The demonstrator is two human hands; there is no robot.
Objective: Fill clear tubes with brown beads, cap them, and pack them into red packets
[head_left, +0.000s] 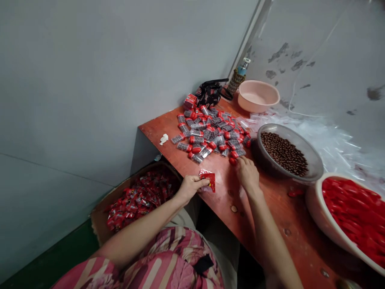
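My left hand [190, 188] pinches a small red printed plastic packet [211, 180] between thumb and fingers, over the table's near edge. To its right, my right hand [248, 173] reaches to the front of a heap of small clear containers [207, 134] with red caps and dark contents. Its fingers are bent around a red-capped container [233, 161] at the heap's edge, whose body is largely hidden by the hand. Below my left arm, a cardboard box [98, 226] holds many red wrapped packets [141, 196].
A grey bowl [315, 162] of brown balls stands right of the heap, before clear plastic pieces [339, 140]. Nearer is a white basin [314, 198] of red plastic parts. Behind are a pink basin [258, 96], a dark bag [207, 94] and a bottle [239, 76]. Crumpled tissue [164, 139] lies left.
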